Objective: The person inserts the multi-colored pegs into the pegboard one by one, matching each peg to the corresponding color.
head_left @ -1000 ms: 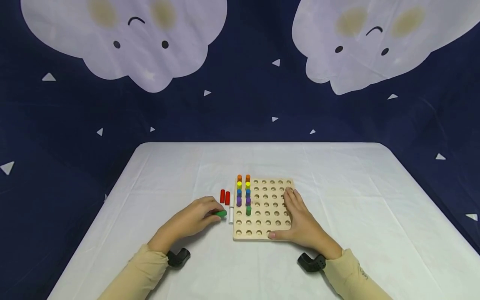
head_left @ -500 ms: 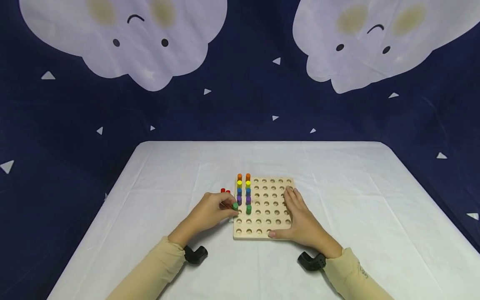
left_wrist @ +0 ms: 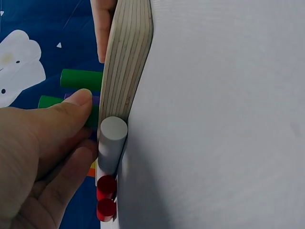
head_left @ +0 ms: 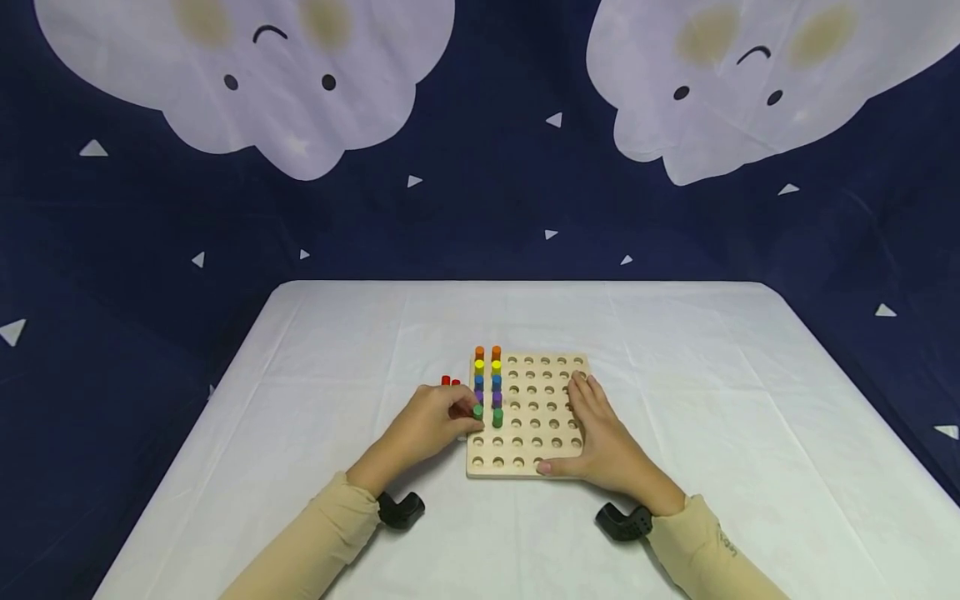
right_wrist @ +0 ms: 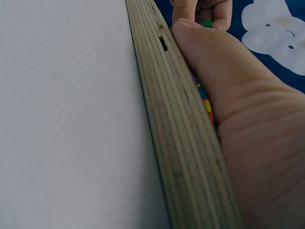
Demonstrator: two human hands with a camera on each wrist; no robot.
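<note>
A wooden pegboard (head_left: 507, 452) with rows of round holes lies on the table. Its two left columns hold orange (head_left: 496, 352), yellow (head_left: 496, 367), blue (head_left: 497, 383) and purple pegs (head_left: 497, 401), and a green peg (head_left: 498, 418) stands in the second column. At the board's left edge my left hand (head_left: 429, 422) pinches another green peg (head_left: 477, 412) upright between thumb and fingers, just in front of the left purple peg. Across the right edge rests my right hand (head_left: 609, 454), fingers extended over the board and thumb on its front part.
Two red pegs (left_wrist: 106, 210) and a white peg (left_wrist: 112, 145) lie along the board's left side, partly hidden by my left hand in the head view. White cloth covers the table (head_left: 360, 333); a dark blue backdrop (head_left: 480, 217) hangs behind it.
My left hand has moved right from beside the board to its left column, turning the green peg from lying flat to upright. The right hand has stayed in place.
</note>
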